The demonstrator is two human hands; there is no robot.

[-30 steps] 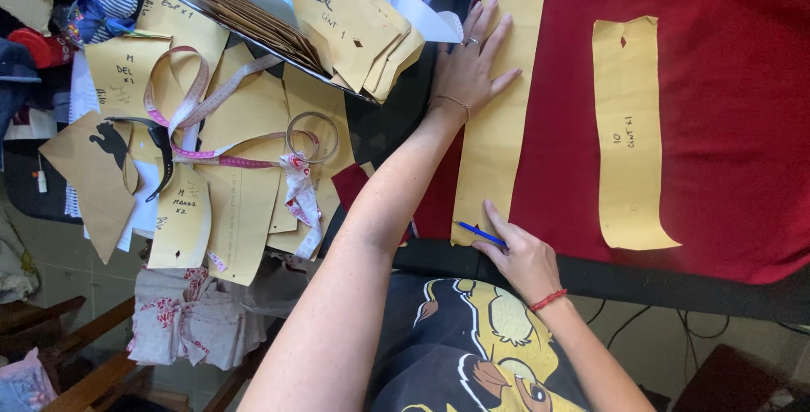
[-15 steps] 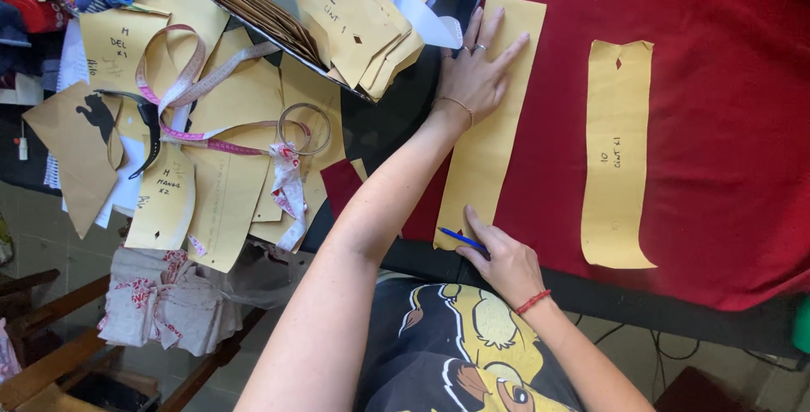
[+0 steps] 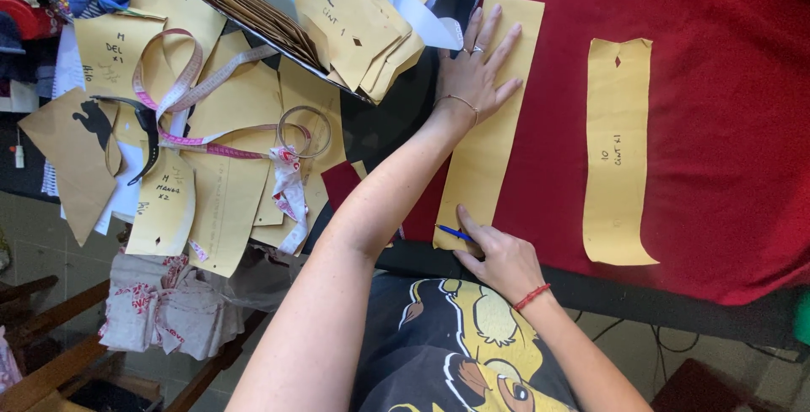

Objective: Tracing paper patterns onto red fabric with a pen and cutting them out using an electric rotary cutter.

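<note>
My left hand (image 3: 477, 66) lies flat, fingers spread, on the far end of a long yellow paper pattern strip (image 3: 494, 146) that rests on red fabric (image 3: 726, 125). My right hand (image 3: 498, 256) is at the strip's near end, fingers closed around a blue pen (image 3: 454, 231) whose tip touches the paper's near left corner. A second yellow pattern strip (image 3: 618, 150) with a notch and writing lies to the right on the same fabric, apart from both hands.
A heap of yellow paper pattern pieces (image 3: 211, 150) covers the left side, with a pink measuring tape (image 3: 198, 100) looped over it. A box of folded patterns (image 3: 304, 7) stands at the top. Folded printed cloth (image 3: 169, 302) hangs at the lower left.
The view has shifted slightly. My left hand stays pressed on the strip, and my right hand with the pen stays at the strip's near end.
</note>
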